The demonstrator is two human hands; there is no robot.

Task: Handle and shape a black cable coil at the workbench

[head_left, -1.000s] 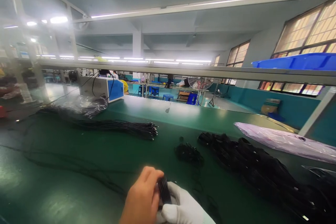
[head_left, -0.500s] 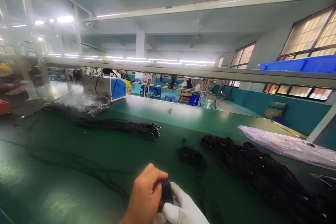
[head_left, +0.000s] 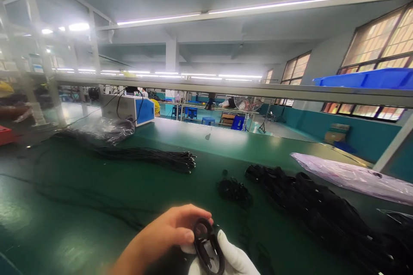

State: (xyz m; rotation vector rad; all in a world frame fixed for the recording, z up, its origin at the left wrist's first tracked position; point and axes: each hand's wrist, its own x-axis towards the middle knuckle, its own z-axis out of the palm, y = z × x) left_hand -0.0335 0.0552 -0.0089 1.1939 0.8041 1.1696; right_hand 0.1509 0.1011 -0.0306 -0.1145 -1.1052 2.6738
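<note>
At the bottom centre my bare left hand [head_left: 167,234] pinches the top of a small coil of black cable [head_left: 206,245] with thumb and fingers. My right hand [head_left: 230,258], in a white glove, sits under and beside the coil and supports it; its fingers are partly cut off by the frame edge. Both hands hover just above the green table [head_left: 97,206]. A single wound coil [head_left: 234,190] lies a little beyond them, and a long heap of wound black cables [head_left: 322,210] stretches to the right.
A bundle of straight black cables [head_left: 151,157] lies at mid-left, with a clear plastic bag [head_left: 103,129] and a blue-and-white machine [head_left: 129,109] behind it. A pink-white plastic bag [head_left: 351,178] lies at right. A metal shelf rail [head_left: 226,88] with a blue bin [head_left: 371,79] crosses overhead.
The coil has turned from edge-on to showing its open loop. My left hand has shifted from gripping over it to pinching its top, with the forearm now lower and more stretched out.
</note>
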